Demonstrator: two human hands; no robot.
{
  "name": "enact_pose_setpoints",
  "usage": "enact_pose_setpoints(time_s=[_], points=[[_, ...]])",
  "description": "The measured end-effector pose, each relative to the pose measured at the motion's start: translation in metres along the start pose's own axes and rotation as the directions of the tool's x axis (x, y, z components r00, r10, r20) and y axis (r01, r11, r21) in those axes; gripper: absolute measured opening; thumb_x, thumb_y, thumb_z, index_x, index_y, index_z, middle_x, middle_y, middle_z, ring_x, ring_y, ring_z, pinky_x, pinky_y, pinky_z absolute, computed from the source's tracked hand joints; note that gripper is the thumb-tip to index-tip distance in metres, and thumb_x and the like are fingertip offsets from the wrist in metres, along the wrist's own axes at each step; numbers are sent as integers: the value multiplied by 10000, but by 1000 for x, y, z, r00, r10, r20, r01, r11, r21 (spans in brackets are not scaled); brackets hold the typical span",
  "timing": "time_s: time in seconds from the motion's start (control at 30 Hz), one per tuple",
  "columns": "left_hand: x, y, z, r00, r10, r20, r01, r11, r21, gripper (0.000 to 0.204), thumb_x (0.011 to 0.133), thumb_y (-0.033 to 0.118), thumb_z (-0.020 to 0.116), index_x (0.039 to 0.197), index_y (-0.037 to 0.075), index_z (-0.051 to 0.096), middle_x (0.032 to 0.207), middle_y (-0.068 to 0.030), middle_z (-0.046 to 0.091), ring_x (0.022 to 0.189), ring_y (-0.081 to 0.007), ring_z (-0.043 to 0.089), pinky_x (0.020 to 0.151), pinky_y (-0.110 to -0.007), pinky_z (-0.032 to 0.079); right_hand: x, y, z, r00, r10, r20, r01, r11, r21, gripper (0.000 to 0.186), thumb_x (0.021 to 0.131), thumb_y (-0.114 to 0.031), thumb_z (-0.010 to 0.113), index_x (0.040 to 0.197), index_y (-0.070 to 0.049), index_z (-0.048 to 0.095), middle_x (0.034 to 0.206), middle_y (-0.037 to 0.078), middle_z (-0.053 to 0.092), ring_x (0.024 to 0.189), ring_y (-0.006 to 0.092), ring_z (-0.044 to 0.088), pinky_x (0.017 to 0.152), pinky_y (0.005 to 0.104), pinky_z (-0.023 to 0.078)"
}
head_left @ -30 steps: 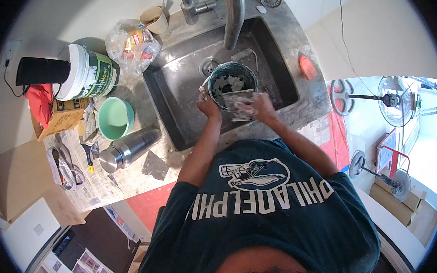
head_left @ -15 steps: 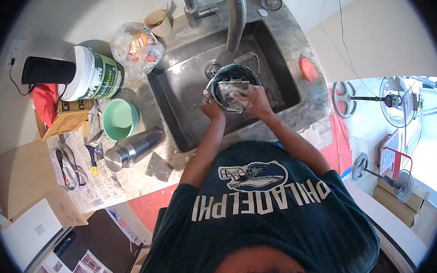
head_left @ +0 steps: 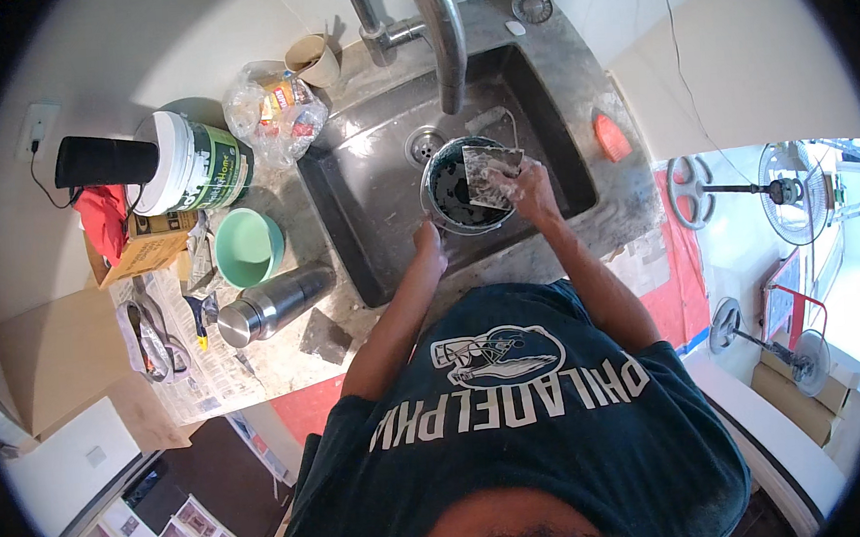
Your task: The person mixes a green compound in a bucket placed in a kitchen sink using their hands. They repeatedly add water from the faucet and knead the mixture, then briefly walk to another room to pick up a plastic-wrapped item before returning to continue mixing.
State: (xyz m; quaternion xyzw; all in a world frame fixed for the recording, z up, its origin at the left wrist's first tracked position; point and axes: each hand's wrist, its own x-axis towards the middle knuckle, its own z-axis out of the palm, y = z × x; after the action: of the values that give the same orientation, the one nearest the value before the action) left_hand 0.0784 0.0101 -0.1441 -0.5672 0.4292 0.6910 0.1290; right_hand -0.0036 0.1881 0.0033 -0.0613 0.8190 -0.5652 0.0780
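Note:
In the sink (head_left: 366,189) stands a small dark bucket (head_left: 436,207), its inside smeared with whitish residue and dark wet patches. My left hand (head_left: 429,239) grips the bucket's near-left rim, its fingertips partly hidden. My right hand (head_left: 534,193) pinches a flat, square, scraper-like plate (head_left: 483,175) streaked with white. The plate is tilted over the right half of the bucket's mouth. Behind the bucket, a small whitish roller (head_left: 485,120) with a wire frame lies in the sink. A metal faucet (head_left: 449,61) arches above the sink.
Left of the sink are a steel bottle (head_left: 279,302), a mint-green bowl (head_left: 248,245), a white-and-green paint pail (head_left: 212,169), a clear plastic bag (head_left: 268,111) and a beige cup (head_left: 314,61). An orange brush-like item (head_left: 611,137) lies on the right counter, with a drain strainer (head_left: 532,6) behind.
The plate was down in the bucket, blurred with my right hand; now it is raised and tilted at the right side of the mouth. The whole view has shifted slightly.

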Motion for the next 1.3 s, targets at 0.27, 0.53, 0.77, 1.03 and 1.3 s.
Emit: enact_pose_setpoints(time_s=[0.27, 0.53, 0.77, 1.03, 1.3], points=[[6, 67, -4, 882, 430, 194, -456, 882, 119, 433, 955, 460, 528, 1032, 43, 614, 948, -79, 635, 831, -205, 583, 761, -370, 469, 11, 33, 25, 965, -69, 253, 182, 872, -455, 292, 802, -309, 675, 856, -24, 706, 801, 236, 663, 761, 422, 643, 713, 474, 516], [4, 56, 16, 719, 673, 173, -693, 709, 127, 439, 962, 376, 586, 761, -9, 645, 689, -31, 594, 672, -110, 491, 638, -303, 421, 90, 47, 0, 988, -154, -12, 141, 931, -336, 292, 828, -267, 679, 971, -13, 693, 913, 221, 685, 887, 362, 678, 757, 424, 534], [18, 48, 19, 658, 741, 132, -752, 656, 61, 430, 945, 364, 622, 717, 0, 637, 643, -13, 579, 598, -91, 479, 561, -298, 407, 151, 62, 52, 890, -213, 404, 455, 484, -748, 206, 752, -242, 674, 791, -44, 713, 861, 188, 692, 829, 351, 680, 757, 462, 538], [19, 47, 27, 728, 670, 144, -674, 738, -31, 381, 932, 338, 645, 708, 30, 643, 648, 5, 583, 595, -89, 487, 562, -286, 409, 186, 33, 60, 803, 100, 588, 297, 788, -540, 324, 687, -308, 732, 888, -54, 729, 915, 200, 698, 823, 347, 695, 717, 448, 535], [45, 42, 13, 709, 705, 23, -705, 709, 6, 346, 938, 310, 637, 736, 30, 638, 693, -5, 598, 696, -95, 525, 651, -291, 442, 163, -21, 65, 793, 253, 555, 76, 862, -502, 269, 713, -203, 701, 943, -64, 705, 865, 180, 695, 735, 308, 685, 644, 384, 544]])
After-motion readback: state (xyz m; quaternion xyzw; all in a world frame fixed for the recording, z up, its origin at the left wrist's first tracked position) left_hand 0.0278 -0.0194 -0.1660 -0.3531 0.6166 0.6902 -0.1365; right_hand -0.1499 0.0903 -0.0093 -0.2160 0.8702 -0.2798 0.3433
